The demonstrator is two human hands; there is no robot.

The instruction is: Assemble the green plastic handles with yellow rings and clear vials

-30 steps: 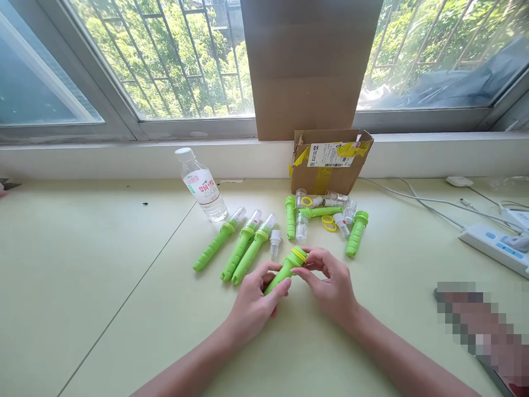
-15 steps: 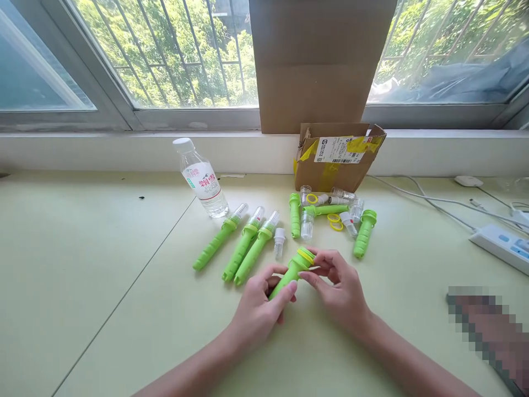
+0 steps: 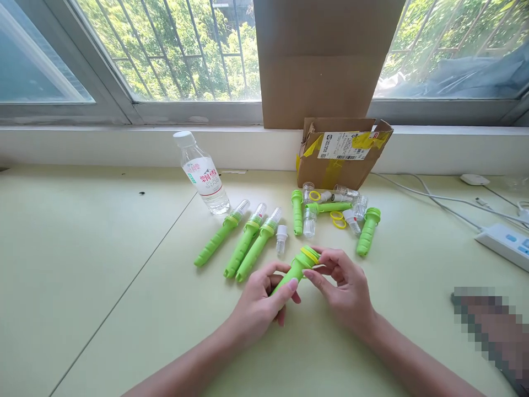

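Observation:
A green plastic flashlight-like handle [image 3: 291, 274] lies tilted in my left hand [image 3: 261, 295], thumb on top and fingers curled under it. Around its threaded upper end sits a yellow ring [image 3: 309, 255]. My right hand [image 3: 346, 285] is closed at that end, with its fingertips at the ring and its thumb near the handle's side. Part of the ring is hidden by the fingers. Just beyond my hands lies a small clear piece with a white top [image 3: 281, 240]. To its left are three green handles with clear caps, one of them the nearest capped handle [image 3: 258, 251].
Loose clear caps [image 3: 309, 223], yellow rings [image 3: 339, 219] and green handles [image 3: 367, 232] lie before a cardboard box [image 3: 336, 165]. A water bottle [image 3: 205, 177] stands at the back left. Cables lead to a power strip [image 3: 502, 242] at right; a blurred-out object [image 3: 491, 331] lies nearer.
The view has shifted slightly, moving most things a little right and up. Both hands keep their hold on the handle and ring, with only slight finger movement.

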